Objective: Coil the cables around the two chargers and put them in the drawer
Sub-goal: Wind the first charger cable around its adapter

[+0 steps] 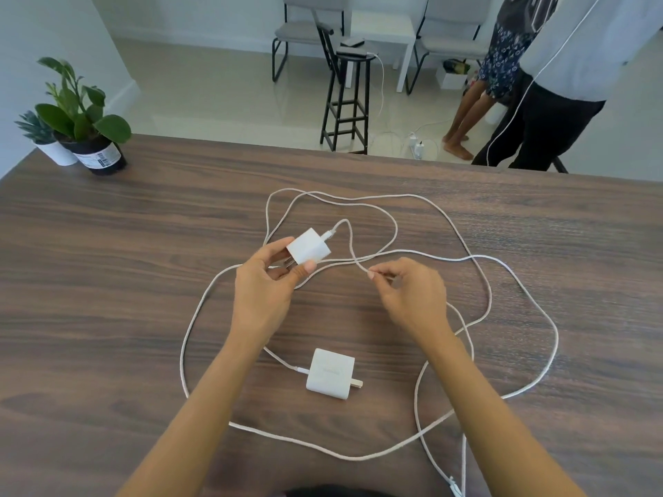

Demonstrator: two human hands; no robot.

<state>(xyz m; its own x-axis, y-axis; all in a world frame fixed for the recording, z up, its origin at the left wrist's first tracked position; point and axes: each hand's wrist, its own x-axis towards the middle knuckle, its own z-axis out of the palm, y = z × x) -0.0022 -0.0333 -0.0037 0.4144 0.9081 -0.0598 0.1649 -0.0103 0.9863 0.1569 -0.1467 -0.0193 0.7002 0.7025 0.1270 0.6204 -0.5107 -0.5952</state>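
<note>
My left hand [263, 285] grips a small white charger [309, 248] above the middle of the wooden table [107, 281], prongs toward my palm. Its white cable [349, 242] leaves the charger's far side and arcs down to my right hand [409, 295], which pinches it between thumb and fingertips. A second white charger [330, 374] lies flat on the table nearer to me, between my forearms, prongs pointing right, its cable plugged in on the left. Long loose loops of white cable [520, 267] sprawl over the table around both chargers. No drawer is in view.
Two potted plants [86, 120] stand at the table's far left corner. Beyond the far edge are a black stool [346, 98], grey chairs, a white table and two standing people [538, 84] at the right. A cable end [454, 486] lies near the table's front edge.
</note>
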